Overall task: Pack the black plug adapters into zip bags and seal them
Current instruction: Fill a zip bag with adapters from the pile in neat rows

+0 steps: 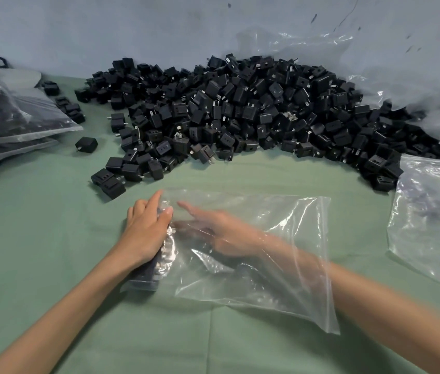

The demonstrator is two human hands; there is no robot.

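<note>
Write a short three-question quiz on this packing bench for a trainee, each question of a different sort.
1. True or false: the right hand is inside the clear zip bag.
2. Where do the filled zip bags lie?
A. at the person's left
B. at the person's right
C. on top of the pile
3. Fill the gap: the loose pile of black plug adapters lies on a ___ cloth.

Key: 1 true; 2 A; 3 green.
</note>
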